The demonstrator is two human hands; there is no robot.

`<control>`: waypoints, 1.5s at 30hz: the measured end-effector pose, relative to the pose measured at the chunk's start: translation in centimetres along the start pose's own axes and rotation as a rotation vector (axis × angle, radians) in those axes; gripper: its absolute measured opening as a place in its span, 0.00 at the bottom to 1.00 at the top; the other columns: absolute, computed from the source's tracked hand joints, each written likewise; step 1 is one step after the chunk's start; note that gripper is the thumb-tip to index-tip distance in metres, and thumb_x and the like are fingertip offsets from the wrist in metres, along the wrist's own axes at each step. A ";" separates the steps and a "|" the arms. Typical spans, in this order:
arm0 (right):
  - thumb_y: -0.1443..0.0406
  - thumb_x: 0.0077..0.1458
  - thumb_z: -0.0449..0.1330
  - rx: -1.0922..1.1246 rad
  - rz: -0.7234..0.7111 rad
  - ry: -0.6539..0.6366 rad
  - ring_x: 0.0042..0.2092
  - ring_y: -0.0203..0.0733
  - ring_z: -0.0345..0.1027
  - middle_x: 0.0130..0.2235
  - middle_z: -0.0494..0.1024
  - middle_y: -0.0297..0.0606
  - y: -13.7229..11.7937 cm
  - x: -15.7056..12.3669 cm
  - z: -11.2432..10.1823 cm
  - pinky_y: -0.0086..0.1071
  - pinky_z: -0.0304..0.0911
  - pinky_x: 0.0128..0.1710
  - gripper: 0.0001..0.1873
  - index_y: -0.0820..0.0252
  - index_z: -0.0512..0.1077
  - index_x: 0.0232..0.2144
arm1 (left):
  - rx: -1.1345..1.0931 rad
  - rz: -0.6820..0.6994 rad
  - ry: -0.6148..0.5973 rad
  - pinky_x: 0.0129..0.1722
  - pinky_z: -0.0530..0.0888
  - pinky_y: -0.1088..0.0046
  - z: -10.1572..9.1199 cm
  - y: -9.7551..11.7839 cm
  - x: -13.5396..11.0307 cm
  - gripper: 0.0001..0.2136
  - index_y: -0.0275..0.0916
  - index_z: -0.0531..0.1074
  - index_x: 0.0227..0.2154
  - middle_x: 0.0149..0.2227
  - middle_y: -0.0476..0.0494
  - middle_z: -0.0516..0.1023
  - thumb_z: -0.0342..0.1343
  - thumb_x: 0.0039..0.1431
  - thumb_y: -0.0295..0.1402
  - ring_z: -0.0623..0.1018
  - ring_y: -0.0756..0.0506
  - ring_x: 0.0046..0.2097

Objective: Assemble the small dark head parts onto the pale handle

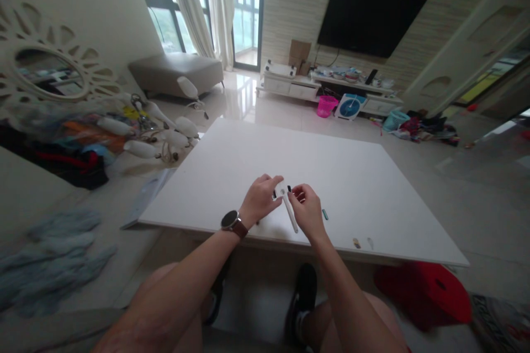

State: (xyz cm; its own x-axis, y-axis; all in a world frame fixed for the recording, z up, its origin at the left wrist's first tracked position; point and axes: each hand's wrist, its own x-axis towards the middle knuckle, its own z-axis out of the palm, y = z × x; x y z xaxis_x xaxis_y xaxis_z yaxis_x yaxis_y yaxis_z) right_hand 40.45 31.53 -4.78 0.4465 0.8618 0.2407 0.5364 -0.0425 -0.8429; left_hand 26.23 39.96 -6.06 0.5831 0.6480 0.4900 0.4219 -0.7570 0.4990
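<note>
Above the white tabletop, near its front edge, I hold a white T-shaped tool with a slim handle and a wider head. A round mark sits in the middle of the head, and black parts show at its two sides. My left hand, with a watch on the wrist, has thumb and fingers closed around the left side of the head. On the other side, my right hand pinches at the black part of the head. The handle slants down between my hands toward me.
On the tabletop to my right lie a small green piece, a small yellow-and-dark piece and a pale clear piece. A red stool stands by the front right edge. A white lamp lies left of the table.
</note>
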 end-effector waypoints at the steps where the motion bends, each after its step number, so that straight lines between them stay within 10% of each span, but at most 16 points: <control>1: 0.61 0.54 0.59 0.003 0.008 0.009 0.30 0.38 0.66 0.31 0.75 0.36 0.0 0.0 -0.1 0.31 0.60 0.31 0.07 0.58 0.69 0.30 | 0.022 -0.060 -0.016 0.47 0.73 0.62 -0.4 -1.0 0.1 0.23 0.42 0.67 0.49 0.42 0.42 0.77 0.64 0.49 0.29 0.75 0.41 0.45; 9: 0.61 0.53 0.60 0.037 0.034 -0.040 0.30 0.38 0.68 0.29 0.74 0.34 0.7 0.5 -1.1 0.31 0.61 0.32 0.06 0.58 0.69 0.31 | 0.357 -0.651 -0.271 0.41 0.72 0.67 -4.1 -11.8 -2.9 0.23 0.43 0.65 0.50 0.43 0.41 0.80 0.60 0.50 0.32 0.79 0.40 0.43; 16: 0.63 0.50 0.61 0.052 0.031 -0.091 0.29 0.38 0.69 0.28 0.76 0.35 0.5 0.8 -2.0 0.30 0.63 0.32 0.07 0.60 0.71 0.32 | 0.589 -0.724 -0.405 0.39 0.72 0.66 -3.4 -13.4 -5.0 0.20 0.37 0.67 0.52 0.40 0.32 0.79 0.50 0.55 0.27 0.79 0.36 0.43; 23: 0.64 0.52 0.61 -0.006 -0.033 -0.127 0.28 0.37 0.67 0.27 0.76 0.34 1.1 1.1 -3.0 0.29 0.61 0.31 0.04 0.59 0.75 0.28 | 0.305 -0.652 -0.271 0.50 0.71 0.62 -2.5 -10.3 -2.8 0.21 0.34 0.69 0.52 0.51 0.30 0.76 0.55 0.53 0.26 0.75 0.36 0.52; 28: 0.68 0.52 0.62 -0.041 -0.183 -0.094 0.30 0.35 0.67 0.29 0.75 0.34 0.7 0.8 -2.6 0.29 0.62 0.33 0.04 0.59 0.77 0.27 | -0.892 -0.753 -0.297 0.40 0.74 0.66 -0.4 -2.2 -0.5 0.18 0.32 0.75 0.41 0.41 0.32 0.80 0.55 0.60 0.44 0.79 0.44 0.36; 31: 0.69 0.52 0.62 -0.052 -0.247 -0.089 0.29 0.34 0.66 0.29 0.73 0.34 0.1 0.7 -1.8 0.28 0.62 0.33 0.05 0.59 0.78 0.27 | -1.234 -0.775 -0.226 0.36 0.72 0.72 0.9 0.9 -0.1 0.19 0.31 0.77 0.34 0.37 0.34 0.81 0.63 0.54 0.45 0.78 0.48 0.33; 40: 0.69 0.50 0.61 -0.208 -0.152 -0.134 0.34 0.35 0.68 0.38 0.75 0.37 2.4 2.7 -1.0 0.29 0.63 0.36 0.13 0.60 0.72 0.41 | -1.427 -0.881 -0.016 0.41 0.74 0.72 1.8 -0.6 1.2 0.11 0.32 0.74 0.34 0.35 0.39 0.81 0.68 0.50 0.28 0.79 0.49 0.36; 45: 0.65 0.53 0.60 -0.644 0.119 -0.466 0.41 0.42 0.70 0.41 0.76 0.42 7.8 3.3 0.5 0.31 0.59 0.40 0.10 0.61 0.72 0.39 | -1.442 -0.897 0.022 0.44 0.75 0.70 1.5 -1.4 1.6 0.04 0.32 0.72 0.34 0.33 0.40 0.80 0.61 0.56 0.22 0.81 0.47 0.37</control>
State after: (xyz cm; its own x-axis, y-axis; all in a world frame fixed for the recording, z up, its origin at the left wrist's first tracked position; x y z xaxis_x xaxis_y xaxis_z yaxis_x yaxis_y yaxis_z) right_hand 45.73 34.31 -10.80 0.2583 0.9495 -0.1783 0.8753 -0.3081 -0.3728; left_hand 27.59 41.91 -7.03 0.5153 0.8085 -0.2842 -0.3451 0.4994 0.7947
